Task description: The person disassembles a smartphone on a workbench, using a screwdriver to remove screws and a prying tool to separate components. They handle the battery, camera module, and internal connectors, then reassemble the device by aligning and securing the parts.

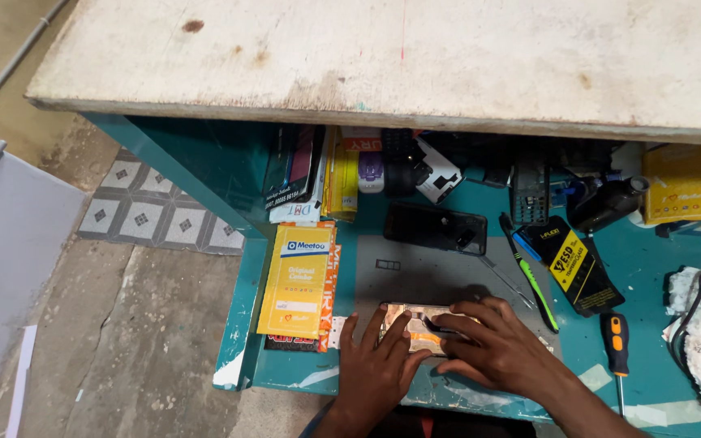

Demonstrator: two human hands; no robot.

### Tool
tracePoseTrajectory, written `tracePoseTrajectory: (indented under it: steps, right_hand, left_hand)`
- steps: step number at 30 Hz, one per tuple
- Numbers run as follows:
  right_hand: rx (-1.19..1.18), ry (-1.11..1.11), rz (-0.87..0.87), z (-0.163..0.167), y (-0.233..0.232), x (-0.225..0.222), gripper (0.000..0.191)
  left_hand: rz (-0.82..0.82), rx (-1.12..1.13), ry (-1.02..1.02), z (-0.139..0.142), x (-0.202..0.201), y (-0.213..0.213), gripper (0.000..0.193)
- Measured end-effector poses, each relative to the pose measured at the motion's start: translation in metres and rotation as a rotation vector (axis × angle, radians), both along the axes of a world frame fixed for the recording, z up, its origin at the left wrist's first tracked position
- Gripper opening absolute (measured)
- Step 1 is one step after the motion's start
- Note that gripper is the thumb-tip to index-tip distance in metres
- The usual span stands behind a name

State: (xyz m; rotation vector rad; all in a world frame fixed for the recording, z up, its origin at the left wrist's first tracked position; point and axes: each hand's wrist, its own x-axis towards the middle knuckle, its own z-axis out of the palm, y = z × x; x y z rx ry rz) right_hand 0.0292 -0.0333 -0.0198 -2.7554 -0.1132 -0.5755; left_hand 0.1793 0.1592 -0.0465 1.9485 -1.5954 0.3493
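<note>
From above, looking down past the worn white shelf point(415, 57), both hands are at the near edge of the teal workbench point(651, 268). Between them lies an opened phone point(417, 323), flat on a grey work mat point(423, 272), its insides showing coppery and pale.

The left hand point(375, 365) rests on the phone's left end, fingers spread and lying loosely over it, not clenched. The right hand point(501, 345) comes in from the right, fingers curled down onto the top and right side of the phone, pinning it rather than lifting it. Whether either hand pinches a small part or tool, I cannot tell; the fingers hide that.

A phone like this looks light, thin and stiff, with slick surfaces and delicate exposed innards, so it is best held by its outer edges, away from the open middle.

Further back on the mat lies a second, black phone point(436, 229). Left of the mat sits a yellow packet point(298, 280). To the right are a green tool point(533, 280), a black-and-yellow packet point(578, 268) and an orange-handled screwdriver point(617, 341), all well clear of the hands.
</note>
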Motion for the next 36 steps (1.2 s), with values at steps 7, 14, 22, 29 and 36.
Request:
tracePoseTrajectory:
  steps: [7,14,22,29,36]
  right_hand:
    - [0.038,0.009,0.010,0.005,0.000,0.002,0.035]
    - [0.072,0.038,0.028,0.006,0.000,0.003,0.035]
    - [0.048,0.054,0.045,0.014,0.003,0.007,0.042]
    - [0.028,0.068,0.065,0.011,0.005,0.005,0.051]
    - [-0.032,0.160,0.004,0.020,0.014,0.008,0.059]
  left_hand:
    - [-0.006,0.006,-0.007,0.003,0.001,0.001,0.030]
    - [0.008,0.015,-0.025,-0.001,0.000,0.001,0.026]
    - [0.039,0.021,-0.058,0.012,0.000,0.002,0.020]
    - [0.100,0.076,-0.001,0.011,-0.006,0.006,0.014]
    - [0.065,0.075,0.054,0.020,-0.004,0.007,0.016]
